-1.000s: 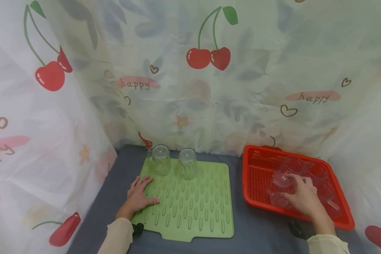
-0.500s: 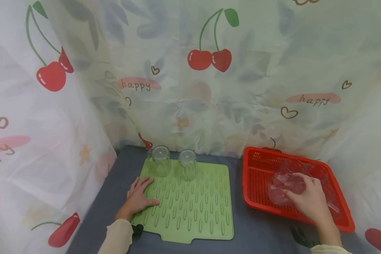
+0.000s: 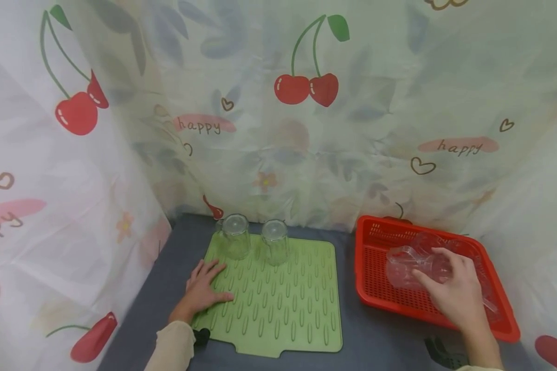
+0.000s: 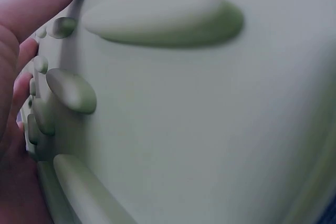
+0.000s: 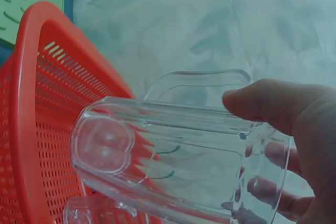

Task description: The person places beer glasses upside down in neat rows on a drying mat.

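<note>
Mug (image 3: pixel 410 265), clear plastic with a handle, sits in the grip of the right hand (image 3: pixel 459 296) over the red basket (image 3: pixel 376 268). Going from the left: the left hand (image 3: pixel 204 288) lies flat on the near left part of the green mat (image 3: pixel 288 304), its fingers straight and slightly spread, pressing the ribbed surface. Just beyond those fingertips two clear glasses (image 3: pixel 235 236) stand upside down, side by side, on the mat's far edge. To the right, the basket rests on the dark table (image 3: pixel 380 340), well apart from the left hand. In the right wrist view the mug (image 5: pixel 178 156) lies on its side, base pointing left; the thumb (image 5: pixel 273 103) presses on its upper rim and the other fingers curl inside and under its open mouth. More clear mugs lie in the basket below the fingers.
</note>
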A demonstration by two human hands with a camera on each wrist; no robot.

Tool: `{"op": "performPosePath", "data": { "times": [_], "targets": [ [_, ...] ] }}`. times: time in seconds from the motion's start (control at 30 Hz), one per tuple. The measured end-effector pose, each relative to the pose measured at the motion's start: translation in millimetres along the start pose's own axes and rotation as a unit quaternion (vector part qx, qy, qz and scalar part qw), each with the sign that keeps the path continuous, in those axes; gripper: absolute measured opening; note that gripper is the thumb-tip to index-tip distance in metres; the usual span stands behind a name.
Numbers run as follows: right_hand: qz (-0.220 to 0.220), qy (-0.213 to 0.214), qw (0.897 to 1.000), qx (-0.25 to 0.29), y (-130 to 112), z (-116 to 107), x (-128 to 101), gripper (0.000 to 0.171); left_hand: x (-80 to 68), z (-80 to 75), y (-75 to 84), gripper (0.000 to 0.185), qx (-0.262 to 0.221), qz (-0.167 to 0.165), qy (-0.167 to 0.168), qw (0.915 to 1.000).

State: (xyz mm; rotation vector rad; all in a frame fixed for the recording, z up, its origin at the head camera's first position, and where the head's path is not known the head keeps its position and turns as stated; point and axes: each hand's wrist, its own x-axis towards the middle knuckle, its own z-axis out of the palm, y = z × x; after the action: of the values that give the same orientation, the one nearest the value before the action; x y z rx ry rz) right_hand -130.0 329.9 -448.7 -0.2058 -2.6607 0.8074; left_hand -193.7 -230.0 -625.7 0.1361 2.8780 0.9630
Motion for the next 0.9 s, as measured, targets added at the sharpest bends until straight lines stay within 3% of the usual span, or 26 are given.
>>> {"op": "performPosePath", "data": {
  "times": [0.23, 0.53, 0.9],
  "targets": [
    [0.01, 0.036, 0.999, 0.03, -10.8, -0.6, -2.5, 0.07, 2.5, 2.1, -1.4, 0.103, 0.007, -0.001, -0.006, 1.0],
    [0.049, 0.047, 0.994, 0.081, -33.0, 6.6, -4.9, 0.067, 0.9, 0.7, -2.0, 0.103, 0.007, -0.005, -0.007, 0.9999],
    [0.08, 0.063, 0.98, 0.169, -50.6, 18.1, -9.7, 0.059, 0.4, -1.4, 2.1, 0.103, 0.007, -0.012, -0.01, 0.9999]
  ]
}}
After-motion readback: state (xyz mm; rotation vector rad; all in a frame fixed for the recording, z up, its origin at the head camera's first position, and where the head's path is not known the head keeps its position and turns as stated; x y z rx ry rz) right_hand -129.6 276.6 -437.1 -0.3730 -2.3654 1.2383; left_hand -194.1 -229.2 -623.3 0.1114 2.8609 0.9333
